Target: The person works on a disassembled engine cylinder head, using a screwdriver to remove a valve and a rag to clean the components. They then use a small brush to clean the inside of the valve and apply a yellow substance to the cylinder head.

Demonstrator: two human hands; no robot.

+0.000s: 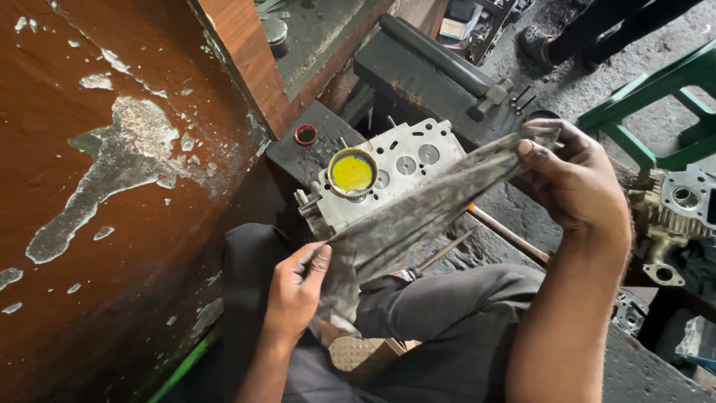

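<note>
**Stretching a dirty rag between two hands over a cylinder head**

Holding a long grey rag [418,213], stained dark and mottled, the person has it pulled out in a slanting band from lower left to upper right. Left hand [296,287] is closed on the lower end, thumb pressed across the cloth, with the loose tail bunched below the palm. Right hand [578,183] is closed on the upper end, thumb on top, fingers curled beneath; the cloth's corner sticks out past the fingertips.

Under the rag, on a dark greasy bench [298,153], lies a pale metal cylinder head [406,160], round valve seats facing up. The rag crosses in front of its lower right part, above it; whether cloth touches metal cannot be told. A small round tin [352,172] with yellow paste inside sits on the head's left part. A small red-rimmed cap [306,134] rests on the bench, just beyond the head's left corner.

The person's knees in dark grey trousers [440,313] fill the lower frame. A thin rod with an orange tip [507,233] lies below the rag. Left: a brown wall [112,149] with flaking paint. Right: another pale engine casting [682,205] and a green metal frame [649,97]. Top right, another person's dark shoe [537,45] on the floor.
</note>
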